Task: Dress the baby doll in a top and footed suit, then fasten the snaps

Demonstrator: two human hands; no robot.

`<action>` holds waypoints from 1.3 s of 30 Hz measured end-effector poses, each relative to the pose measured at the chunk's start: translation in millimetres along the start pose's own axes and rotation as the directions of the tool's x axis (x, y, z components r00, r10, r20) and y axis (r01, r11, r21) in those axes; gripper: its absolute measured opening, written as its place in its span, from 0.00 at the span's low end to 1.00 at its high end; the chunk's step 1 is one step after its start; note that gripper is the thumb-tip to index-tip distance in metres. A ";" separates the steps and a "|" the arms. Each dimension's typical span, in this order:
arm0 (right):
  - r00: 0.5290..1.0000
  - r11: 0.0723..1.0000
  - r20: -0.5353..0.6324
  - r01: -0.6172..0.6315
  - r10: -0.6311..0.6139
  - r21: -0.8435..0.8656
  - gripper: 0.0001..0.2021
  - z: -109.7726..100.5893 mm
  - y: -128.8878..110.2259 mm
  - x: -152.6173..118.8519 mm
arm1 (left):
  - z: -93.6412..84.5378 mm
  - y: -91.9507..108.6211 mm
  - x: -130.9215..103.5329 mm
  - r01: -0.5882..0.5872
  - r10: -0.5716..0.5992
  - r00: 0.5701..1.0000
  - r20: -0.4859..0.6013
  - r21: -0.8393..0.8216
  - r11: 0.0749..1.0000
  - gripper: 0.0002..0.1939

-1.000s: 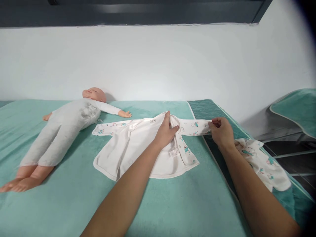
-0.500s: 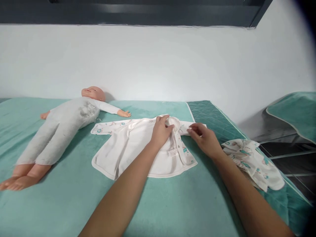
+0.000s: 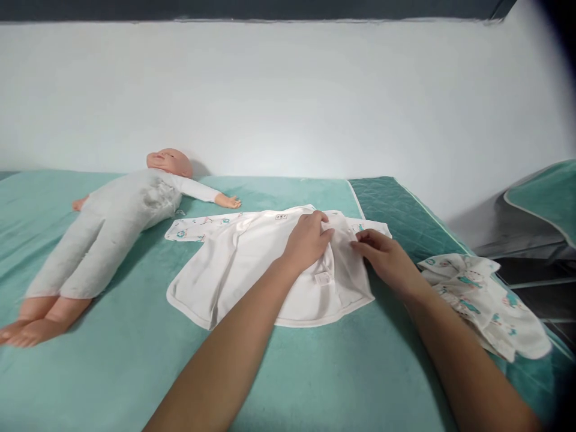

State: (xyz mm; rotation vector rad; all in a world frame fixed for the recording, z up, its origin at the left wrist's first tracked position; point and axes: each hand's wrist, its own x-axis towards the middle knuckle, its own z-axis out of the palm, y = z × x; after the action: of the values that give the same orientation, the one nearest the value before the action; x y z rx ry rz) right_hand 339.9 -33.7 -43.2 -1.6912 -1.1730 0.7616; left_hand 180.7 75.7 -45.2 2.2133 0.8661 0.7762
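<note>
A white baby shirt (image 3: 256,264) with printed sleeves lies spread open on the green bed cover, its plain inner side facing up. My left hand (image 3: 309,240) is at the right part of its collar, the fingers bent and closed on the cloth; the fingertips are partly hidden. With thumb and fingers together, my right hand (image 3: 382,255) pinches the edge of the shirt's right front panel, which is folded outward. The right sleeve shows behind that panel. A small label lies inside the shirt, below my left hand.
A baby doll (image 3: 121,210) in a white cloth body lies on its back at the left, one arm stretched toward the shirt. Crumpled printed baby clothing (image 3: 486,300) lies near the right edge of the bed cover (image 3: 333,378). A white wall (image 3: 288,96) stands behind.
The shirt's right front panel has been turned outward to the right, covering part of the sleeve. My two hands have shifted slightly right, and the view has tilted down a little.
</note>
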 end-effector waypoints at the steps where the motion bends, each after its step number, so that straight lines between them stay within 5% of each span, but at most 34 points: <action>1: 0.998 0.995 -0.021 -0.059 0.061 0.085 0.10 -3.8 1.5 0.7 | 0.2 -0.5 0.2 -0.024 0.024 0.999 0.025 0.027 0.999 0.11; 4: 0.979 0.966 -0.055 -0.181 0.194 0.186 0.10 -12.7 6.1 2.9 | 2.4 -2.9 -0.2 -0.093 0.080 0.992 0.102 0.131 0.987 0.14; 7: 0.964 0.971 -0.121 -0.239 0.238 0.011 0.12 -17.1 11.1 5.6 | 4.3 -4.8 -1.8 -0.095 0.058 0.985 0.162 0.229 0.969 0.20; 14: 0.994 0.914 -0.085 -0.098 0.070 -0.393 0.15 -16.1 17.3 7.1 | 3.5 -8.0 1.4 -0.016 -0.013 0.995 0.096 0.296 0.955 0.26; 21: 0.991 0.749 -0.093 0.007 -0.092 -0.662 0.16 -18.6 25.3 5.5 | 4.8 -10.3 3.3 -0.016 -0.066 0.979 0.192 0.395 0.919 0.33; 25: 0.936 0.720 -0.056 0.229 -0.348 -0.654 0.15 -11.6 23.5 5.8 | 5.1 -7.0 2.7 -0.011 -0.055 0.986 0.160 0.387 0.922 0.30; 28: 0.877 0.733 -0.118 0.307 -0.465 -0.607 0.15 -7.3 19.1 4.8 | 2.3 -4.9 2.2 0.037 -0.036 0.999 -0.008 0.364 0.931 0.22; 31: 0.887 0.770 -0.164 0.268 -0.432 -0.579 0.13 -7.3 17.9 4.2 | -2.3 -5.5 1.6 0.136 -0.079 0.985 -0.156 0.394 0.909 0.16; 35: 0.930 0.784 -0.119 0.218 -0.347 -0.581 0.12 -8.2 20.7 5.1 | -4.1 -8.3 1.7 0.139 -0.101 0.989 -0.110 0.431 0.892 0.16; 39: 0.952 0.779 -0.051 0.215 -0.301 -0.589 0.12 -6.8 20.6 5.1 | -0.3 -8.1 1.9 0.112 -0.105 0.993 -0.062 0.116 0.987 0.18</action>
State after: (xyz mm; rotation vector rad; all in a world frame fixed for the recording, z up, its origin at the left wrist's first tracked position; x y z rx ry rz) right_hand 355.2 -33.9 -59.5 -1.9668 -1.6011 0.0926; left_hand 178.7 82.0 -50.3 2.2350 1.0764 0.7554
